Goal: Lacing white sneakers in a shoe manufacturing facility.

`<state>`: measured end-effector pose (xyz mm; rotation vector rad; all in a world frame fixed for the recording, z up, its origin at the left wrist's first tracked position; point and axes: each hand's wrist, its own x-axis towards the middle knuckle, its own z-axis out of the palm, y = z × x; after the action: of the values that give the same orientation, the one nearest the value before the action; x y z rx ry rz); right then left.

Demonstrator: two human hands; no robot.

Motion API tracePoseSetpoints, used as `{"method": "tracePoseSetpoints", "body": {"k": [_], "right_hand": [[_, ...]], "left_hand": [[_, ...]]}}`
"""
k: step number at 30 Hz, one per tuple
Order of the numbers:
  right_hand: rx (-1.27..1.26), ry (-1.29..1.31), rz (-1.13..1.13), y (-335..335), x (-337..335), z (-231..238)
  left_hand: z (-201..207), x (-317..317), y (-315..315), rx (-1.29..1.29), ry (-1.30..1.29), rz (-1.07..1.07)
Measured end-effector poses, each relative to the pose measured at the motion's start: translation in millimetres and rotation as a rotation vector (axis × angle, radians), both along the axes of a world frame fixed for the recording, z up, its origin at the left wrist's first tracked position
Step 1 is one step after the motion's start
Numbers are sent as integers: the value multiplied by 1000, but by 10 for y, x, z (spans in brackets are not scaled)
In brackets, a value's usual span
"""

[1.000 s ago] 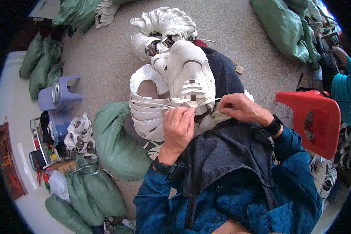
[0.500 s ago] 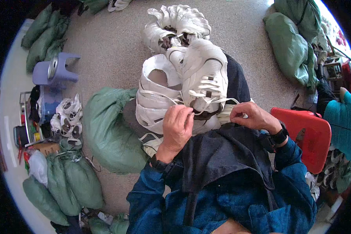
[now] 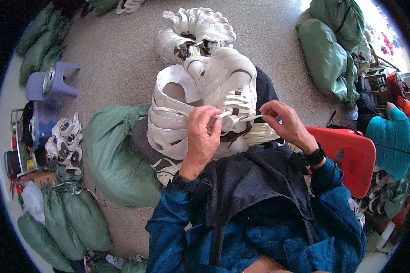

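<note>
A white shoe upper point(image 3: 228, 75) lies across my lap, toe pointing away, with a flat white shoelace point(image 3: 237, 119) threaded through its upper eyelets. My left hand point(image 3: 204, 136) pinches one lace end between thumb and forefinger, just left of the tongue. On the other side, my right hand point(image 3: 288, 125) pinches the other end, drawn out to the right. Left of this upper, a nested stack of white uppers point(image 3: 171, 132) rests against my leg. Below my right hand hangs a bundle of cream laces point(image 3: 261, 134).
Farther off is a curved row of nested white uppers point(image 3: 205, 26). A green sack point(image 3: 116, 159) sits at my left. A red plastic stool point(image 3: 344, 159) stands at the right, a purple stool point(image 3: 54, 84) at the far left. More green sacks point(image 3: 325, 59) line the right side.
My left hand has risen toward the eyelets and now grips a lace end. The right hand has moved up slightly, its lace pulled straighter. The whole view has shifted a little.
</note>
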<state>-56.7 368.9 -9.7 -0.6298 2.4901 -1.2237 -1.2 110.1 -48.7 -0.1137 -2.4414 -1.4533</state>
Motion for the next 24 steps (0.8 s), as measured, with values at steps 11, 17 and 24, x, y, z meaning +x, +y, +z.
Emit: {"method": "tracePoseSetpoints", "body": {"k": [11,17,24], "right_hand": [[-100,51,46,-161,-84,-166],[-171,2,59,-175,-129,-262],[-255,-216,152,-179,-242,-75]], "left_hand": [[-26,102,11,1,-64,45],[17,43,36,-58,-100,44],[-52,21,29,-162,-31,39]]}}
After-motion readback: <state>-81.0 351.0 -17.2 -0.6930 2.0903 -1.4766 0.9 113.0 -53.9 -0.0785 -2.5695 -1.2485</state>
